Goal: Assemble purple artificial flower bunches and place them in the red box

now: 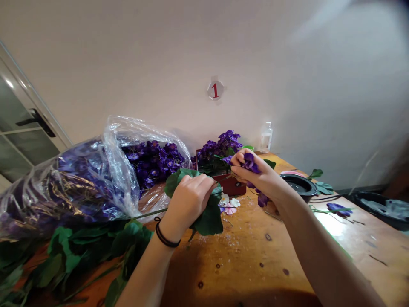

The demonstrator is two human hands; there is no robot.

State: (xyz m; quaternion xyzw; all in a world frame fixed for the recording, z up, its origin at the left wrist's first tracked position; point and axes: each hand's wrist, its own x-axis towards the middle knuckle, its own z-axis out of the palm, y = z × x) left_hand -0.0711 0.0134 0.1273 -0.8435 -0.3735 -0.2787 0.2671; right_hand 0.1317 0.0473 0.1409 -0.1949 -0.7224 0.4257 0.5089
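Observation:
My left hand (188, 198) is closed round the green leaves (207, 217) of an artificial flower stem, held just above the wooden table (243, 260). A black band sits on that wrist. My right hand (255, 170) is closed on the purple flower head (249, 163) at the stem's top, with more purple petals hanging below the palm. Both hands are close together, in front of a red box (231, 184) filled with purple flowers.
A clear plastic bag (86, 179) of purple flowers lies at left over loose green leaves (73, 251). Small pale flowers (229, 204) lie by the red box. A black bowl (298, 185), a clear bottle (266, 137) and a loose purple stem (335, 208) are at right.

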